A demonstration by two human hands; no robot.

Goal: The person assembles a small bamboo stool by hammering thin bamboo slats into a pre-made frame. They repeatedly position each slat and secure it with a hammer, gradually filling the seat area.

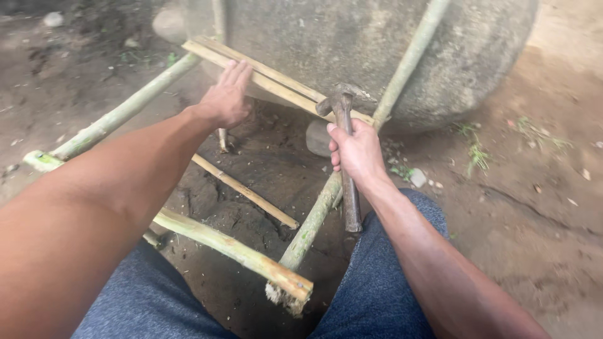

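A: Left hand (226,97) lies spread flat on the slats (276,81); right hand (357,150) is clenched around the hammer (345,144).

B: Risk: a glancing blow on the narrow slats may strike nearby fingers.

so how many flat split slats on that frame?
3: two slats lie side by side across the far end, under the left hand and hammer; one slat runs diagonally mid-frame. More may be hidden by the arms.

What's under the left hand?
The left hand lies flat on a pair of pale wooden slats laid across two green poles. The slat surface beneath the palm is covered.
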